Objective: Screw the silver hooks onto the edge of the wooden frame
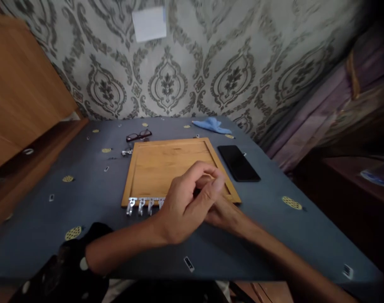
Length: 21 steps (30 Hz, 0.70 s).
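My left hand (182, 206) is closed over the near right part of a wooden board (160, 164), its thumb and index finger curled together. Behind and partly under it sits my right hand (221, 208), against the left; its fingers are mostly hidden. Whatever lies between the two hands cannot be made out. Along the board's near edge runs a row of several metal hooks (141, 206), the right end covered by my left hand. The board has a raised rim and lies flat.
Beside the board's right edge lies a black phone (238, 163). A blue cloth (211, 125) and a pair of glasses (139, 135) are toward the back. A small metal piece (126, 152) touches or nearly touches the board's left side. A patterned wall (168, 80) rises behind the table (94, 189).
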Each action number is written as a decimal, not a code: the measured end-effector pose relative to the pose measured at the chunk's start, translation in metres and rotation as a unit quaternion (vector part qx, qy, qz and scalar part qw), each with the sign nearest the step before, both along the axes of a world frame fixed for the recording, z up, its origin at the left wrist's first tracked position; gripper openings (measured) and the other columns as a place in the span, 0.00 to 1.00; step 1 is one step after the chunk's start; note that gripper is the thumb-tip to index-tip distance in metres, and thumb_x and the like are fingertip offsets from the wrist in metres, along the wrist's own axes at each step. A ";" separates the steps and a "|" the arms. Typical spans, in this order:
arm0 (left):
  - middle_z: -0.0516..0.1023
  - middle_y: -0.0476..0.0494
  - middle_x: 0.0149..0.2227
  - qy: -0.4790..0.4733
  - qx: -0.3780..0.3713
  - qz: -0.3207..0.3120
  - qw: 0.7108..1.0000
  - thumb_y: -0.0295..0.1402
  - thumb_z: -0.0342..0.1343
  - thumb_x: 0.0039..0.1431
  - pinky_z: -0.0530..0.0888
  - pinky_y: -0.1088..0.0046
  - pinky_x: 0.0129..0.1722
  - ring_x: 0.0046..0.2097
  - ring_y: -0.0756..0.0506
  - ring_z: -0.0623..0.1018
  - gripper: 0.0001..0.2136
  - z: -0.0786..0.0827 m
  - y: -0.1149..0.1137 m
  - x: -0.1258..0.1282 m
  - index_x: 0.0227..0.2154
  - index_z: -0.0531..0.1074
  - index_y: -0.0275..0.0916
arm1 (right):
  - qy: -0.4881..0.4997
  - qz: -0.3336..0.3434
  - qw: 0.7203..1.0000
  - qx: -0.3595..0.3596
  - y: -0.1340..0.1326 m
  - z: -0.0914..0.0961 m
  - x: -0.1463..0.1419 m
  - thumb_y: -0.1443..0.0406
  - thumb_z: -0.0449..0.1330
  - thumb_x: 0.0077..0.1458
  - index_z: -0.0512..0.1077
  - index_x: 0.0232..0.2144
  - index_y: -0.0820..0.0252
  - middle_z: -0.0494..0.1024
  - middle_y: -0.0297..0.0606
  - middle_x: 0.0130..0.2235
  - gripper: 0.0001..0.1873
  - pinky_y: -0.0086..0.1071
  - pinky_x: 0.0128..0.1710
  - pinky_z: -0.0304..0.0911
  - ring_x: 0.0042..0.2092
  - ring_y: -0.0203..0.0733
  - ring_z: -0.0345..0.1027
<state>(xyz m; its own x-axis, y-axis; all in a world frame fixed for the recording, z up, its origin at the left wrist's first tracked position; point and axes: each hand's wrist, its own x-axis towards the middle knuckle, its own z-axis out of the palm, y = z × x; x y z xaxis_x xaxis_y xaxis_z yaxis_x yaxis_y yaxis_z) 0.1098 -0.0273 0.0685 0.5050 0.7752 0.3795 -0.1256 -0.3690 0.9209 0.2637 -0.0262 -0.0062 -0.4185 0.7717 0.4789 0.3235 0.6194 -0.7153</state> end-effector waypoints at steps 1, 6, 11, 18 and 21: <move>0.64 0.53 0.24 -0.008 -0.004 0.006 1.000 0.42 0.48 0.68 0.62 0.75 0.26 0.25 0.53 0.64 0.12 0.000 0.001 0.003 0.38 0.68 0.39 | -0.013 -0.001 1.000 0.001 -0.001 -0.005 0.001 0.62 0.66 0.55 0.75 0.48 0.57 0.77 0.43 0.46 0.17 0.40 0.44 0.70 0.48 0.47 0.72; 0.61 0.54 0.23 -0.041 -0.019 0.014 0.999 0.45 0.48 0.68 0.57 0.75 0.22 0.23 0.55 0.58 0.16 0.002 0.008 0.014 0.32 0.70 0.38 | -0.084 -0.023 0.996 0.013 -0.006 -0.019 0.002 0.60 0.63 0.59 0.77 0.46 0.55 0.79 0.44 0.46 0.14 0.44 0.49 0.67 0.49 0.49 0.71; 0.50 0.59 0.16 -0.059 -0.070 -0.078 0.993 0.48 0.47 0.68 0.48 0.76 0.17 0.17 0.56 0.51 0.18 0.002 0.019 0.014 0.30 0.67 0.39 | -0.118 -0.031 0.993 0.000 -0.007 -0.019 0.003 0.59 0.65 0.57 0.77 0.48 0.55 0.81 0.42 0.43 0.16 0.43 0.48 0.68 0.47 0.48 0.72; 0.51 0.59 0.15 -0.096 -0.072 -0.039 0.992 0.49 0.51 0.65 0.48 0.78 0.16 0.17 0.56 0.50 0.19 0.007 0.032 0.013 0.28 0.66 0.38 | -0.119 -0.023 0.993 0.003 -0.006 -0.018 0.004 0.59 0.65 0.57 0.76 0.49 0.56 0.79 0.44 0.47 0.18 0.44 0.51 0.67 0.50 0.48 0.71; 0.49 0.60 0.15 -0.192 -0.047 0.045 0.979 0.48 0.51 0.65 0.48 0.78 0.17 0.17 0.56 0.48 0.18 0.029 0.038 0.012 0.27 0.66 0.39 | -0.102 -0.015 0.995 0.011 -0.006 -0.020 0.003 0.58 0.64 0.57 0.76 0.49 0.57 0.79 0.45 0.45 0.19 0.44 0.49 0.69 0.48 0.47 0.71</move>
<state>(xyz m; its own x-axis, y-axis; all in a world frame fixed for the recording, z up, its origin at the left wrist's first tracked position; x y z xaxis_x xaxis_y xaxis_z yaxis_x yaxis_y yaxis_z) 0.1214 0.0106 0.0979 0.2673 0.8508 0.4524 -0.4392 -0.3103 0.8431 0.2669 -0.0321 -0.0263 -0.4855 0.7756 0.4035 0.4793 0.6221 -0.6190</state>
